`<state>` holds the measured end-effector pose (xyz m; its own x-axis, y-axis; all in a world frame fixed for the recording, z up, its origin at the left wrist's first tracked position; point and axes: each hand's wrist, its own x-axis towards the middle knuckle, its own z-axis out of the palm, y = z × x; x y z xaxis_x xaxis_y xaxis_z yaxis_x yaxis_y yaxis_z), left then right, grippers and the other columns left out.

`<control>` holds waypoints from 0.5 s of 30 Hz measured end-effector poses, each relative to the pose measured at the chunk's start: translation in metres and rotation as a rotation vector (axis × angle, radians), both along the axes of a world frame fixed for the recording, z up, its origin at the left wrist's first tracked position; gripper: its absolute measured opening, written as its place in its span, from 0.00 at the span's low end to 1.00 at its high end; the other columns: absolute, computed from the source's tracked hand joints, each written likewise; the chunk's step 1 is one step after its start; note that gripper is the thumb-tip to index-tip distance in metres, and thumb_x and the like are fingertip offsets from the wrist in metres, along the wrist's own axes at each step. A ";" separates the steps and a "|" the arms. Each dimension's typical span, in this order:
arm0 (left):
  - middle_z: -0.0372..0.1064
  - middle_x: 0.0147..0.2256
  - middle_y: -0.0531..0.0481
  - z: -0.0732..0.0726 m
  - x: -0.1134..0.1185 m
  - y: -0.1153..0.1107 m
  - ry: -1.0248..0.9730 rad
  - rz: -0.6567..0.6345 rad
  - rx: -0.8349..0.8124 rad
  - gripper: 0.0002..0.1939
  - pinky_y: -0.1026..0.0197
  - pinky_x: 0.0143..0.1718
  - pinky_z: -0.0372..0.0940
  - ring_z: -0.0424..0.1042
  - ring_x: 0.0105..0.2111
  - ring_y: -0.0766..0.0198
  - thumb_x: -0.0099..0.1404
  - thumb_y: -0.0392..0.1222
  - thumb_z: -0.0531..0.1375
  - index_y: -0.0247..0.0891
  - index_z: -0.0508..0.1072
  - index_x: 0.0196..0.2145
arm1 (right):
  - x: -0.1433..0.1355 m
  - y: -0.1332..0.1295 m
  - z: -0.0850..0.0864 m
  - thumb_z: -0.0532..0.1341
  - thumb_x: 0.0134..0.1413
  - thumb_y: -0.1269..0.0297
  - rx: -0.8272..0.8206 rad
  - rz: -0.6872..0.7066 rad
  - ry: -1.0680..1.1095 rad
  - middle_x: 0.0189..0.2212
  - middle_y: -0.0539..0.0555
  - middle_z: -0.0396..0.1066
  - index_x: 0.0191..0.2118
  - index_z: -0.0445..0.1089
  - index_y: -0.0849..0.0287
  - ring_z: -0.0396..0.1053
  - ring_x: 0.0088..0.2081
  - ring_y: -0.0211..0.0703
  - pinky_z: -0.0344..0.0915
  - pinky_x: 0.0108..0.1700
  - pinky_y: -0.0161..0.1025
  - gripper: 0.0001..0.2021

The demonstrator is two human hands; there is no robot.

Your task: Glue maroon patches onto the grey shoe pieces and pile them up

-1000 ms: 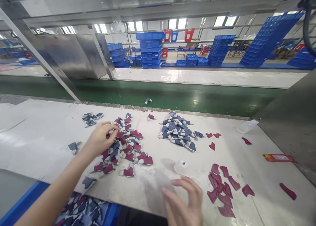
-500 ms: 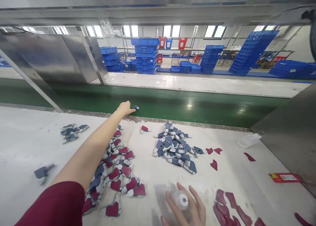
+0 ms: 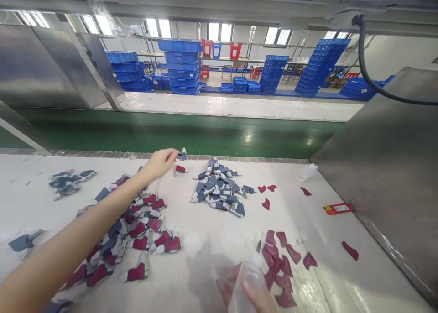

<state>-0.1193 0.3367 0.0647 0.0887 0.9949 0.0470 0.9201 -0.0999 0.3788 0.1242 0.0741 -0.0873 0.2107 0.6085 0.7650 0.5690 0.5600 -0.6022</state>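
My left hand (image 3: 161, 163) is closed in a pinch on a small blue-grey and white shoe-shaped piece (image 3: 182, 155), held above the table's far edge. My right hand (image 3: 255, 291) wraps round a translucent squeeze bottle (image 3: 247, 285), whose thin dark tip points up and away from me. Just right of the bottle lie loose maroon cut pieces (image 3: 276, 263). Beneath my left arm spreads a heap of maroon, grey and white pieces (image 3: 140, 228). A heap of blue-grey and white pieces (image 3: 219, 190) lies mid-table, and a single maroon-topped piece (image 3: 180, 169) rests near my left fingers.
A green conveyor belt (image 3: 205, 137) runs beyond the white table (image 3: 191, 258). At the right stand a metal panel (image 3: 386, 167), a second clear bottle (image 3: 307, 172) lying tilted, and a red-yellow packet (image 3: 338, 208). Blue crates (image 3: 183, 71) are stacked across the belt.
My left hand has drawn back from the green belt with the blue-grey piece between its fingers. My right hand has closed round the bottle and lifted it. The view has shifted right.
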 end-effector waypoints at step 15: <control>0.75 0.38 0.46 -0.114 0.097 -0.255 -0.491 -0.198 0.136 0.10 0.55 0.41 0.70 0.74 0.40 0.55 0.68 0.41 0.56 0.42 0.75 0.45 | 0.020 -0.023 0.030 0.67 0.53 0.63 -0.209 -0.151 0.155 0.32 0.58 0.78 0.42 0.74 0.63 0.77 0.30 0.47 0.76 0.30 0.40 0.12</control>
<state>-0.0222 0.0818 -0.0493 0.2092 0.9435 0.2571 0.5968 -0.3315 0.7308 0.1442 0.0508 -0.0578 0.4154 0.7026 0.5778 0.5287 0.3304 -0.7819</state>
